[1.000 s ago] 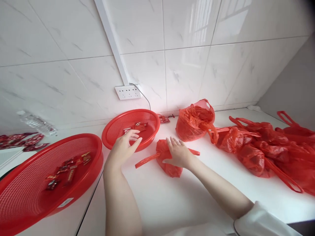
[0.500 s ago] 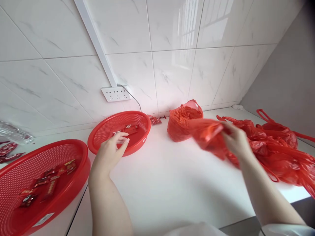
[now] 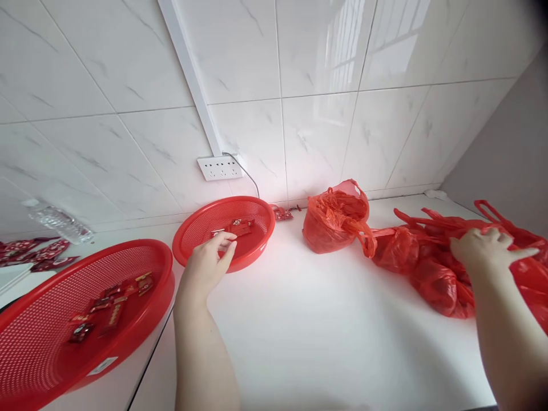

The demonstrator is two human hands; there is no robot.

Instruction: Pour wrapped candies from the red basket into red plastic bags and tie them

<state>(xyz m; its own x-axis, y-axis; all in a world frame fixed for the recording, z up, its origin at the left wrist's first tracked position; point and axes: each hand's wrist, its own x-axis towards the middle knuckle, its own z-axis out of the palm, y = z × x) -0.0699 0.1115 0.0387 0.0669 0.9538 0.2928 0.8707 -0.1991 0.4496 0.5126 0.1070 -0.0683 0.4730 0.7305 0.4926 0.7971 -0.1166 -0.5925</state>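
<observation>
My left hand [image 3: 208, 257] hovers in front of the smaller red plastic basket [image 3: 252, 264], fingers loosely curved and a gap between thumb and fingertips. Nothing shows in it. Inside that basket lie a few small red wrapped packets [image 3: 242, 227]. At the right, my right hand [image 3: 486, 248] is spread over a heap of filled red plastic bags [image 3: 436, 285], its thumb stretched out to the side. Its fingertips partly hide against the bags, and I cannot tell if they touch. Between the hands, near the wall, stands an open-topped red plastic bag [image 3: 327, 231] stuffed with more thin red plastic.
A larger red basket [image 3: 158, 251] holding several wrapped snacks [image 3: 113, 305] stands at the left. Behind it lie a clear plastic bottle [image 3: 62, 222] and patterned red packaging [image 3: 43, 254]. A socket strip [image 3: 220, 168] is fixed on the tiled wall above the white counter [image 3: 299, 331].
My right hand has let go of a filled red bag, which now lies beside the open-topped bag, and has moved right over the heap. The view has turned slightly left; my left hand keeps its pose.
</observation>
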